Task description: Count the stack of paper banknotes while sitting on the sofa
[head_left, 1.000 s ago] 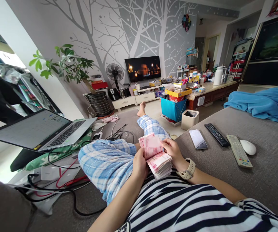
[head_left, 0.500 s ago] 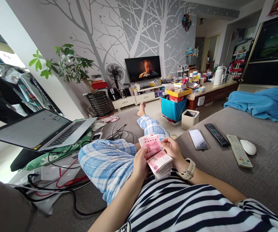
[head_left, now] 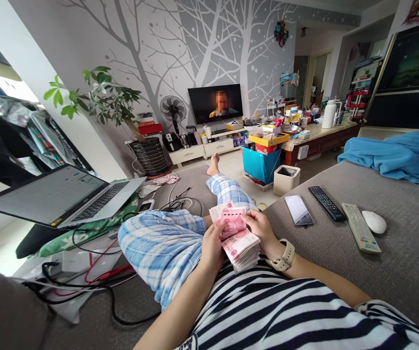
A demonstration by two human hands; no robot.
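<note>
A thick wad of pink 100 banknotes (head_left: 241, 247) is folded over in front of my striped shirt, its layered edges facing me. My left hand (head_left: 212, 245) grips the wad from the left, thumb on top near the fold. On the other side, my right hand (head_left: 262, 227) pinches the right edge of an upper banknote (head_left: 234, 219) between thumb and fingers. Further notes fan out behind that one, above my lap. My right wrist carries a beige watch (head_left: 285, 255). How the fingers sit beneath the wad is hidden.
On the grey sofa to the right lie a phone (head_left: 299, 210), a black remote (head_left: 326, 203), a beige remote (head_left: 360, 228) and a white mouse (head_left: 374, 222). At left an open laptop (head_left: 100, 199) rests on a green cushion, with tangled cables (head_left: 113, 296) below it.
The upper banknote has shifted slightly up and to the right, and other notes now show behind it. My right hand has moved a little with it; my left hand stays on the wad.
</note>
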